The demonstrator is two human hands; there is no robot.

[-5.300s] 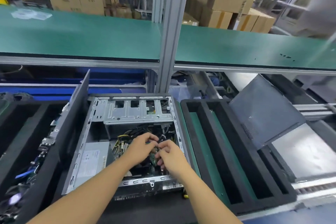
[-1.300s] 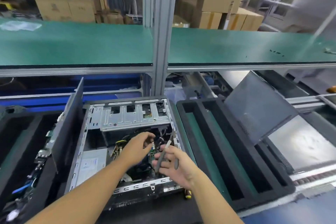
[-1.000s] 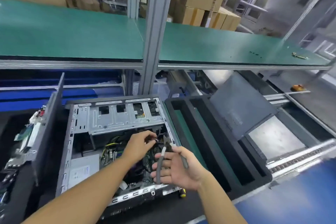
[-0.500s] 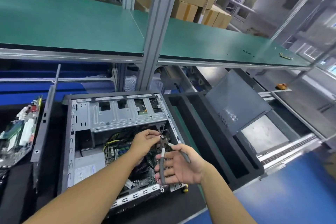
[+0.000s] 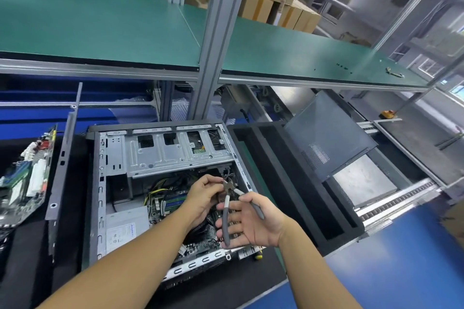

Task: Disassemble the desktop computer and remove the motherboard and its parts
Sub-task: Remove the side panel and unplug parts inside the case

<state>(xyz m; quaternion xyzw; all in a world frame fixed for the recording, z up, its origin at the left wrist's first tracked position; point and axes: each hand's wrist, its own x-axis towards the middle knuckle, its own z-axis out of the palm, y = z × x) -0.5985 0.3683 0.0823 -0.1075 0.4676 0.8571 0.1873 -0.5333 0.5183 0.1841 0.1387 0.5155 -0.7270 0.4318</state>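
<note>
the case (image 5: 160,208) lies open on its side, the motherboard (image 5: 173,202) in place in its floor, with the drive cage (image 5: 175,153) at 12 o'clock and the power supply (image 5: 125,229) at 7 o'clock

five seconds ago both hands were down among the parts and no tool showed; now the right hand (image 5: 256,226) is palm-up above the board's 3 o'clock edge and holds cutters (image 5: 225,221), thumb over one handle and fingers curled under the other, handles spread wide. the cutter nose has come up to the left hand (image 5: 203,195), which pinches a thin wire (image 5: 226,175) between thumb and fingertips just below the cage, at 1 o'clock of the board. the view has also swung (more of the spare board (image 5: 25,183) shows at 9 o'clock of the case)

the hands and forearms cover much of the motherboard's right half. where the wire ends cannot be made out, nor whether the blades touch it. a screwdriver (image 5: 258,256) peeks out at the case's 5 o'clock corner, mostly hidden. a foam tray (image 5: 288,183) sits at 3 o'clock, a side panel (image 5: 326,138) leaning on it
</note>
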